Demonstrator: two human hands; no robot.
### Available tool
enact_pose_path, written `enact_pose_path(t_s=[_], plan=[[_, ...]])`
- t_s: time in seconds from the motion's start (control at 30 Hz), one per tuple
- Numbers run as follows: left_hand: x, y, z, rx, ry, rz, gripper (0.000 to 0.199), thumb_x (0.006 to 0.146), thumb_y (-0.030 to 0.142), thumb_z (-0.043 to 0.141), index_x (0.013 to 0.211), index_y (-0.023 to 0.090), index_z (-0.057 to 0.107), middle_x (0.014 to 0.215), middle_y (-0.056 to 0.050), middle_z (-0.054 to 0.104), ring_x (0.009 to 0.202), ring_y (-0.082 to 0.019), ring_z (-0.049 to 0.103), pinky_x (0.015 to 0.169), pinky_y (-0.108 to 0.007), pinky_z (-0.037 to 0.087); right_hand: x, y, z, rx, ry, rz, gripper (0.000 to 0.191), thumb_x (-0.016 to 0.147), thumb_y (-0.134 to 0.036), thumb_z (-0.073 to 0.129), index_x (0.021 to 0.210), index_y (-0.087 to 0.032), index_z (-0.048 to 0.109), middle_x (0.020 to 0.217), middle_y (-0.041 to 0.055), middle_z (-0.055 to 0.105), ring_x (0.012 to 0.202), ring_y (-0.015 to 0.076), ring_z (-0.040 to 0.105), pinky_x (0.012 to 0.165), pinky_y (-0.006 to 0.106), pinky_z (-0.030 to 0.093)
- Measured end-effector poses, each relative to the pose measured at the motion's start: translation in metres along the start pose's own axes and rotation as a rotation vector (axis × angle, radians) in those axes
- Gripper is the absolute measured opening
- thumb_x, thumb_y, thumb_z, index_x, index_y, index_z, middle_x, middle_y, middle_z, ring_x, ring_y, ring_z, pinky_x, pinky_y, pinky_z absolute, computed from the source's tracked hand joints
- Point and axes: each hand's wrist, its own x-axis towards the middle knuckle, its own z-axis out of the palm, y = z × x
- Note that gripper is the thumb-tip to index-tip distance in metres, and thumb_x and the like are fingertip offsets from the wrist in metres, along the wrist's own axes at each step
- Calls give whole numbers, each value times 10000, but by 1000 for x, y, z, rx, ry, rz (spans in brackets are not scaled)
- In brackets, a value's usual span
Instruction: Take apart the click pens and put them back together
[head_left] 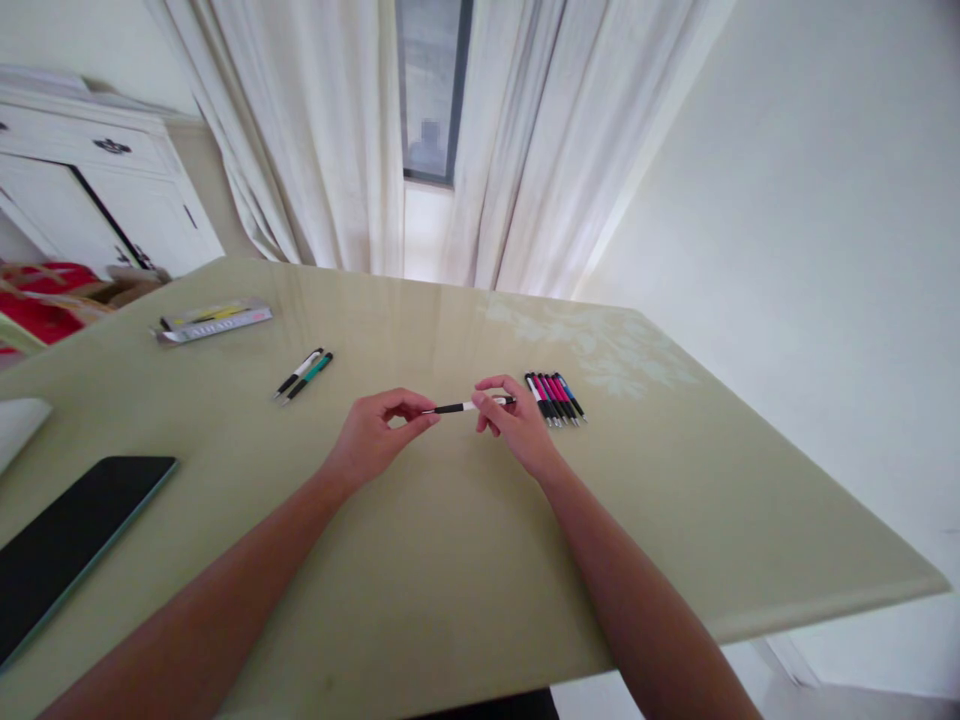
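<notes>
Between my two hands, a white pen with a black grip (451, 408) is held nearly level above the table. My left hand (379, 428) pinches its tip end between thumb and fingers. Around the white barrel near the other end, my right hand (514, 420) is closed, with the thumb on top. Just right of that hand lies a row of several pens (555, 398), with pink, white and blue barrels and black grips. Farther left, a white pen (300, 370) and a teal pen (309, 378) lie side by side on the table.
The pale green table (450, 600) spans the view. A dark tablet (75, 535) lies at the near left, a white item (19, 425) beyond it. An open pen box (214, 322) rests at the far left. Behind stand a cabinet (105, 190) and curtains (315, 130).
</notes>
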Motion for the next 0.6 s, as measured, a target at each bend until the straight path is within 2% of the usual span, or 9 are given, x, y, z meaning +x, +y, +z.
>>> enact_pose_path(t_s=[0.23,0.43,0.6], plan=[[-3,2,0,54,12,15,216,833,401,771,917,201,775,820,-34,764,742,-171,691,673,-266,518,-1,0,-1,-18,-53,-18,369,909,-530,653,1093,-213,606,626,-18,667,494,110,484,465,210,340],[-3,5,1,74,27,39,219,844,391,758,943,196,760,792,-19,744,700,-151,670,634,-245,514,-3,-6,2,8,1,-20,382,887,-548,672,1062,-213,622,609,-22,653,477,103,457,456,210,331],[-3,6,1,100,31,33,217,846,388,751,943,195,763,783,-18,744,694,-152,669,612,-241,507,-3,-7,2,1,-11,-16,399,877,-561,679,1060,-211,625,620,-16,657,488,105,475,460,211,338]])
